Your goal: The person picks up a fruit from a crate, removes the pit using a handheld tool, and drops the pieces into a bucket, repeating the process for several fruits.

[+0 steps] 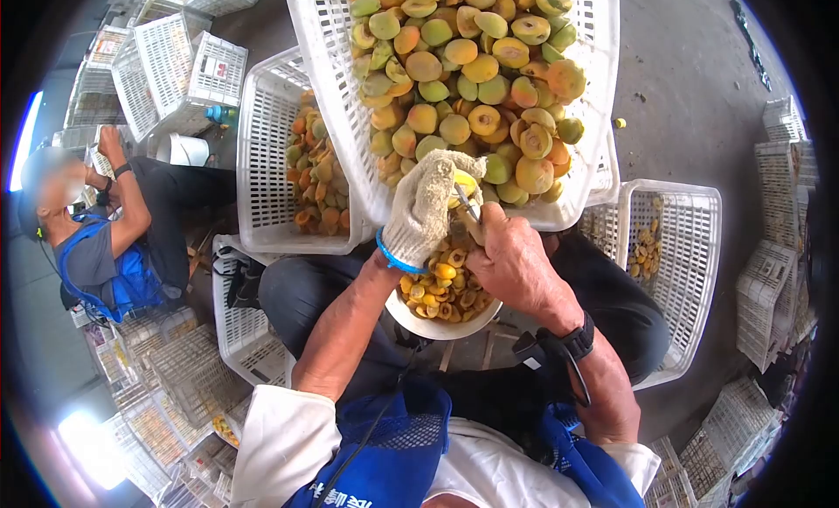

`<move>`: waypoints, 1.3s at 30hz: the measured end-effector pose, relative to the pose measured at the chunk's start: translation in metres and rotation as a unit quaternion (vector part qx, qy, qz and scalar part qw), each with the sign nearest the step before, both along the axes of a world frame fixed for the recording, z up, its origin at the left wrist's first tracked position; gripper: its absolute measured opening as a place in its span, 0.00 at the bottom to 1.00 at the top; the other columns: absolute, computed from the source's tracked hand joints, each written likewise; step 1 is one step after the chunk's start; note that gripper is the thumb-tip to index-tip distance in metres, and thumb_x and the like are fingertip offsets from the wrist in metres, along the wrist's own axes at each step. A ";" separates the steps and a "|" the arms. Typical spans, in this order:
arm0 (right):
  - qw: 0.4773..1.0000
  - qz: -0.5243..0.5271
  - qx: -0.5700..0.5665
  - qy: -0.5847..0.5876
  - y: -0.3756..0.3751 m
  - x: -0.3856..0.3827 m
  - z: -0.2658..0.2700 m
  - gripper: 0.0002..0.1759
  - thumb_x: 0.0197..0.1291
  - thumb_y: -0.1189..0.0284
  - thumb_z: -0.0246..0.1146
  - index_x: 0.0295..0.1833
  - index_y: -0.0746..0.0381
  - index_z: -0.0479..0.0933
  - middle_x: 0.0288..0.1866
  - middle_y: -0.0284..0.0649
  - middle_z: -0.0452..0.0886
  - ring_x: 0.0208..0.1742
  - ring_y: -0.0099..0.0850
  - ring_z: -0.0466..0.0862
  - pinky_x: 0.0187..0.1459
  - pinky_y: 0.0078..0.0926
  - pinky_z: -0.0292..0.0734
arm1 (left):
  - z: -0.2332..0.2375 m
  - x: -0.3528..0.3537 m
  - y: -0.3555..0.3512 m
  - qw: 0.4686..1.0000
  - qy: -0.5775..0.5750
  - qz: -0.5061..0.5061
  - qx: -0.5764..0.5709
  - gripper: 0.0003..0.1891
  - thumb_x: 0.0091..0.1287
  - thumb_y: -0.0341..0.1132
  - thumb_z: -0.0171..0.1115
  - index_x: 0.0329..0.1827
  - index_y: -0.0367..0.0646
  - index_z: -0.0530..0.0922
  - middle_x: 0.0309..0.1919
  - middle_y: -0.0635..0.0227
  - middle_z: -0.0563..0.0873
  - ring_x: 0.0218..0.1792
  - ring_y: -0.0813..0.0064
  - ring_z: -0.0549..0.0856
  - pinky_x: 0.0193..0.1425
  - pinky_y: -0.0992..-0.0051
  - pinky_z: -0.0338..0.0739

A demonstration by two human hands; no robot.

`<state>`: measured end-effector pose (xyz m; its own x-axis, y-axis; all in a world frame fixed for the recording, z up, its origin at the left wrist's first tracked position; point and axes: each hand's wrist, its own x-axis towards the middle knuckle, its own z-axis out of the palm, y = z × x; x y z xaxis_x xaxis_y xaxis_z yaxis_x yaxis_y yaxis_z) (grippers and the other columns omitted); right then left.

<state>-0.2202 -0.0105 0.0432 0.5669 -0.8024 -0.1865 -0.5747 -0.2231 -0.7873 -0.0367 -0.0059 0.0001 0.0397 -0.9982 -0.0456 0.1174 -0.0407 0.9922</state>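
Concrete floor (682,80); crate (325,88) of fruit (461,52), brimming bowl (437,326)

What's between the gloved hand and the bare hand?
In the head view, a knife and a yellow fruit sit between left hand and right hand.

Grey concrete floor (690,62) ringed by stacked white crates (166,66), with bright light (22,141) glaring at the left edge.

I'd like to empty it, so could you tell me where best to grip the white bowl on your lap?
Probably by its bare near rim, coming from your body's side: the white bowl is full, its far edge sits under the fruit crate, and the left hand with a fruit and right hand with the knife hang over it.
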 end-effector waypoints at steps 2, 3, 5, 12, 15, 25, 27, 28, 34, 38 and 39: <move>0.997 0.004 0.044 -0.058 -0.003 -0.004 -0.006 0.15 0.57 0.76 0.64 0.46 0.72 0.70 0.29 0.62 0.82 0.32 0.62 0.84 0.35 0.53 0.80 | 0.001 0.000 0.003 1.000 -0.001 -0.016 -0.004 0.24 0.86 0.52 0.51 0.62 0.37 0.80 0.51 0.63 0.90 0.47 0.76 0.88 0.52 0.73 0.85; 0.990 0.007 0.085 -0.116 -0.003 -0.005 -0.008 0.14 0.58 0.74 0.64 0.45 0.71 0.71 0.27 0.55 0.82 0.29 0.55 0.86 0.31 0.47 0.79 | 0.001 0.000 0.006 1.000 0.030 -0.001 0.008 0.21 0.85 0.48 0.53 0.61 0.37 0.81 0.50 0.64 0.89 0.47 0.78 0.87 0.52 0.74 0.84; 0.954 -0.001 0.254 -0.162 -0.011 -0.007 0.019 0.14 0.58 0.73 0.65 0.45 0.70 0.72 0.27 0.47 0.81 0.26 0.44 0.84 0.27 0.39 0.76 | 0.004 -0.003 0.009 0.998 0.060 0.015 0.019 0.18 0.84 0.43 0.56 0.60 0.36 0.82 0.50 0.66 0.88 0.46 0.80 0.86 0.52 0.75 0.83; 0.781 -0.034 0.545 -0.302 -0.013 -0.012 0.021 0.13 0.58 0.70 0.66 0.43 0.68 0.76 0.27 0.34 0.78 0.24 0.24 0.77 0.24 0.28 0.69 | 0.022 -0.004 0.009 0.995 0.084 -0.003 0.045 0.16 0.82 0.39 0.57 0.60 0.35 0.82 0.50 0.65 0.88 0.44 0.79 0.86 0.49 0.76 0.83; 0.916 0.013 0.347 -0.199 -0.018 -0.011 0.013 0.14 0.57 0.70 0.66 0.43 0.68 0.75 0.25 0.38 0.76 0.24 0.32 0.77 0.27 0.34 0.73 | 0.015 0.005 0.006 0.998 0.049 -0.019 0.024 0.17 0.83 0.41 0.55 0.59 0.36 0.83 0.49 0.65 0.89 0.45 0.79 0.86 0.50 0.75 0.83; 0.968 0.233 -0.015 0.096 0.047 -0.013 -0.025 0.14 0.57 0.74 0.63 0.49 0.64 0.82 0.30 0.51 0.87 0.34 0.51 0.90 0.36 0.50 0.84 | 0.026 0.036 0.012 0.992 0.075 0.003 0.102 0.20 0.83 0.47 0.57 0.55 0.37 0.83 0.37 0.62 0.90 0.28 0.75 0.86 0.27 0.78 0.81; 0.970 0.207 -0.025 0.125 0.048 -0.012 -0.026 0.11 0.58 0.73 0.62 0.46 0.63 0.83 0.30 0.51 0.87 0.35 0.51 0.90 0.37 0.50 0.84 | 0.042 0.045 0.012 0.998 0.010 0.003 0.069 0.20 0.85 0.47 0.54 0.54 0.37 0.84 0.31 0.64 0.89 0.23 0.77 0.84 0.24 0.82 0.75; 0.971 0.203 -0.029 0.127 0.050 -0.013 -0.029 0.11 0.58 0.73 0.62 0.46 0.63 0.83 0.30 0.51 0.87 0.35 0.51 0.90 0.37 0.50 0.84 | 0.047 0.053 0.013 0.999 0.002 0.027 0.045 0.20 0.86 0.46 0.53 0.55 0.36 0.84 0.32 0.64 0.88 0.24 0.78 0.84 0.25 0.81 0.77; 0.950 0.272 -0.050 0.142 0.059 -0.009 -0.041 0.08 0.54 0.74 0.65 0.38 0.66 0.84 0.33 0.53 0.89 0.38 0.49 0.92 0.37 0.46 0.85 | 0.080 0.120 0.000 0.683 -0.702 0.203 -0.022 0.23 0.75 0.45 0.66 0.67 0.40 0.81 0.55 0.44 0.88 0.54 0.45 0.89 0.57 0.56 0.83; 0.963 0.243 -0.035 0.109 0.062 -0.013 -0.044 0.08 0.53 0.76 0.64 0.38 0.68 0.83 0.32 0.55 0.88 0.37 0.52 0.91 0.38 0.48 0.85 | 0.073 0.106 0.003 0.748 -0.621 0.227 -0.054 0.18 0.76 0.38 0.66 0.64 0.39 0.84 0.49 0.50 0.91 0.49 0.57 0.90 0.54 0.62 0.84; 0.963 0.244 -0.032 0.108 0.062 -0.011 -0.045 0.08 0.53 0.76 0.64 0.38 0.68 0.83 0.32 0.55 0.88 0.37 0.52 0.91 0.38 0.48 0.85 | 0.070 0.093 0.005 0.816 -0.541 0.201 -0.032 0.17 0.77 0.36 0.65 0.64 0.38 0.84 0.46 0.55 0.92 0.44 0.65 0.91 0.49 0.67 0.85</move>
